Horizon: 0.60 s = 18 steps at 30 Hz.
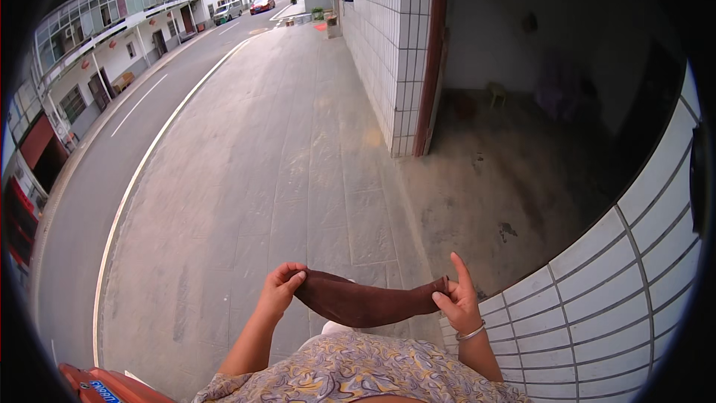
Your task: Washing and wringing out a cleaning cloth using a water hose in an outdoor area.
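Note:
A dark brown, tube-like piece of cloth [366, 301] is stretched between my two hands in front of my body. My left hand [284, 286] pinches its wider end between thumb and fingers. At the narrower end, which has a rolled edge, my right hand [462, 303] grips with the thumb in front and the index finger pointing up. The cloth sags a little in the middle. A metal bangle [471, 331] circles my right wrist. Below the cloth is my patterned top [358, 366].
Stone paving [263, 179] stretches ahead beside a road [140, 117] with parked vehicles. White tiled walls [593, 313] flank a dim doorway on my right, with a brown door frame [433, 61]. An orange vehicle part [89, 383] bearing a plate is at lower left.

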Available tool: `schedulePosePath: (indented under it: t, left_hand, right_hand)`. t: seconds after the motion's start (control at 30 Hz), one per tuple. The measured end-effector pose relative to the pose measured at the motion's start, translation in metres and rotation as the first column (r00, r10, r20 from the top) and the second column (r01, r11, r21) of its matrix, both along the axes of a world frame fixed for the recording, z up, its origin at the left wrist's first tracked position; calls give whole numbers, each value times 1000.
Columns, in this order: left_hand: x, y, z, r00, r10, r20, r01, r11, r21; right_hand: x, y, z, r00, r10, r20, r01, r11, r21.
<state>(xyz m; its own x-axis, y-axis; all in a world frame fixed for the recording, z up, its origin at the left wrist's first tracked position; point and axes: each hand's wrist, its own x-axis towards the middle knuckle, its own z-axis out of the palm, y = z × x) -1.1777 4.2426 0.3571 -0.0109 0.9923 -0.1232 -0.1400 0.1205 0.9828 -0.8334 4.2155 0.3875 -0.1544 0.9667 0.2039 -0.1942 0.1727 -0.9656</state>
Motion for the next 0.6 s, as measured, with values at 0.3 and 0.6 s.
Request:
schedulePosePath:
  t: [0.3, 0.6]
  left_hand:
    - [53, 218, -30, 1000, -4, 12, 4, 1000, 10]
    - [229, 433, 9, 886, -453, 97, 439, 888, 134]
  right_hand:
    - [51, 162, 9, 950, -158, 270, 151, 987, 45]
    - [136, 233, 20, 768, -424, 479, 527, 844, -97]
